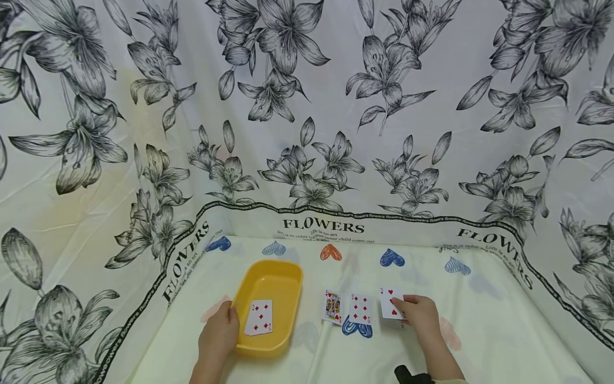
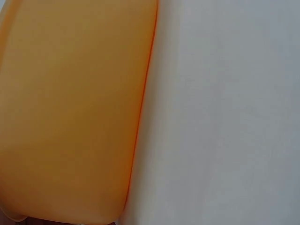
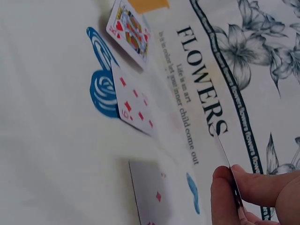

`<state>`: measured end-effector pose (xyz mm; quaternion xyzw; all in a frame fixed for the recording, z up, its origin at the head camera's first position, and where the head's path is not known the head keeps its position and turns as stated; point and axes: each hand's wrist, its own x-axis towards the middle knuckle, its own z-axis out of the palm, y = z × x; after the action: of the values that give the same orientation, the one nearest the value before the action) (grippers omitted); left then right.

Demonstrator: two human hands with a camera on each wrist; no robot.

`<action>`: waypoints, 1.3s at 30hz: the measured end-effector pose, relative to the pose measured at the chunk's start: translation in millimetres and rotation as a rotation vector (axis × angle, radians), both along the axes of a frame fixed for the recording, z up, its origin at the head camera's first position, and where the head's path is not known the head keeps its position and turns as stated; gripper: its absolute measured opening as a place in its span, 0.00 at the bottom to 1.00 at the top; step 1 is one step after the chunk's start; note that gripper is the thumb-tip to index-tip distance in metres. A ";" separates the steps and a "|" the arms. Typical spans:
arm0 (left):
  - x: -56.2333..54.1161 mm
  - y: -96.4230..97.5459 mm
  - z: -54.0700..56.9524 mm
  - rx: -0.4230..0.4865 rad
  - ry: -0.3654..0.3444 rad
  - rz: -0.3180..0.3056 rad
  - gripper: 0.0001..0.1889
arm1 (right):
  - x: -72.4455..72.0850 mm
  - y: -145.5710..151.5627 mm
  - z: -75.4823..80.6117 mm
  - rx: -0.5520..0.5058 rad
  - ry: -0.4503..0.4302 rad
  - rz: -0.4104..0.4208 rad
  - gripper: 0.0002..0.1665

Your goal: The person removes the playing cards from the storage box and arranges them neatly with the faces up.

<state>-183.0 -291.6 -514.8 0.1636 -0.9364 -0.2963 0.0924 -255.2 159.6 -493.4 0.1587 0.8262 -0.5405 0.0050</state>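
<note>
My left hand (image 1: 218, 332) grips the left rim of a yellow tray (image 1: 285, 320), inside which a five of diamonds (image 1: 259, 318) lies face up. The tray's outer wall fills the left of the left wrist view; no fingers are clear there. Between thumb and fingers, my right hand (image 1: 424, 314) pinches a hearts card (image 1: 386, 308), seemingly a three, raised above the cloth. The right wrist view shows it nearly edge-on. Below it lies a diamonds card (image 3: 150, 197), mostly hidden in the head view. Left of it lie a six of diamonds (image 1: 360, 309) and a king of hearts (image 1: 333, 306).
A pale cloth printed with hearts (image 1: 392, 257) covers the table. Floral curtains (image 1: 316, 176) hang behind and at both sides. A dark object (image 1: 408, 375) shows at the bottom edge near the right wrist.
</note>
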 end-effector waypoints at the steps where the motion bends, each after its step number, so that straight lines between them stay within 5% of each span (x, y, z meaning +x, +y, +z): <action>1: -0.3 -0.3 -0.2 0.002 -0.001 0.001 0.24 | 0.4 5.3 -0.8 -0.003 -0.005 -0.008 0.31; 20: 1.7 0.1 2.2 -0.002 0.011 -0.005 0.23 | 11.0 56.3 -19.3 0.077 -0.013 -0.084 0.30; 28: -0.2 0.5 2.3 0.007 -0.010 -0.001 0.24 | 12.3 60.7 -28.2 0.149 -0.004 -0.172 0.28; 39: -0.4 0.5 0.9 0.007 -0.011 0.002 0.25 | 13.8 62.6 -34.8 0.257 0.031 -0.172 0.25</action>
<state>-183.4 -291.1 -513.8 0.1667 -0.9357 -0.2985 0.0869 -241.4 222.2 -528.2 0.2199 0.8719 -0.4312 -0.0741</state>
